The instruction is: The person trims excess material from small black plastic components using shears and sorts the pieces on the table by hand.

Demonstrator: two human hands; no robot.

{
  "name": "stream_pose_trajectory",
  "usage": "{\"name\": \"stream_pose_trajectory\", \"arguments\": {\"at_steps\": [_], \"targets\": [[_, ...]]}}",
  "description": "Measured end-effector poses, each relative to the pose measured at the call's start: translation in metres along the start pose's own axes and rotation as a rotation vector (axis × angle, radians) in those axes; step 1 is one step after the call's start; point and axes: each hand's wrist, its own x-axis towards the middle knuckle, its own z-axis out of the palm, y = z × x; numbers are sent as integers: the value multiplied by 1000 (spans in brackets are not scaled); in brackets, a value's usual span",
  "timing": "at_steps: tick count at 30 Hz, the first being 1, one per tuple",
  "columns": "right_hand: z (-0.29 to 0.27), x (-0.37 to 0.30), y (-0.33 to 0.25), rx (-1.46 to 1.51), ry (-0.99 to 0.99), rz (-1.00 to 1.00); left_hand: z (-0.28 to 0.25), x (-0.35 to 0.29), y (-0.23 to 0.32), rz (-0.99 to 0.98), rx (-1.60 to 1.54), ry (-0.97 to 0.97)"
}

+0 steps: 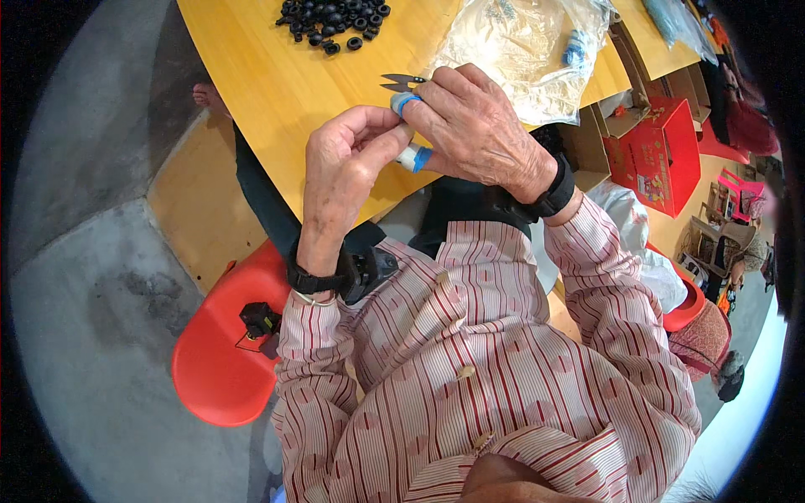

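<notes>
The snips [406, 80] are at the right hand [482, 130], blades pointing left over the table [268, 101] and parted at the tips; their handles are hidden behind the curled fingers, which appear to grasp them. Tucked up by the knuckles like this, they seem placed to spare the thumb and forefinger for fine work without being put down. That forefinger wears a blue wrap [404, 101], and a white and blue cover [416, 158] sits on what looks like the thumb, probably to guard the skin or improve grip. The left hand [340, 163] meets the right at the fingertips, its thumb and forefinger drawn together in a pinch; whether anything lies between them I cannot tell, since the fingers hide it. Both hands are above the near edge of the table, close to the body, which likely suits looking straight down on small work. Beyond them, black parts [333, 18] lie heaped loose rather than boxed, presumably for easy picking, and a clear bag [495, 50] spreads flat to the right, near the right hand. Farther right, a red box [658, 159] stands beside the table, below its top. Behind the left forearm, a red stool [222, 352] bears a small black device [258, 318].
</notes>
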Motion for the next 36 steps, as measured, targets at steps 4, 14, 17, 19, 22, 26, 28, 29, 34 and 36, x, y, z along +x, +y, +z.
{"name": "stream_pose_trajectory", "arguments": {"at_steps": [4,14,17,19,22,26,28,29,34,36], "targets": [[1,0,3,68,-12,6,0,0,0,-16,-10,-7],[-2,-3,9,86,7,74,-8,-3,0,-79,-195,5],[-3,-4,9,132,25,73,-2,-4,1,121,-71,-73],[-2,-4,11,151,54,64,-4,-4,-1,318,148,-162],[-4,-7,9,185,56,61,-8,0,-3,377,320,-209],[-7,-7,8,231,10,45,-5,3,1,431,372,-229],[-6,-6,8,241,56,30,-4,3,4,468,365,-253],[-5,-6,8,250,103,13,-3,2,5,465,367,-253],[-7,-5,6,273,79,-20,-2,0,6,498,378,-209],[-6,-5,7,275,78,-27,-2,0,7,503,373,-200]]}}
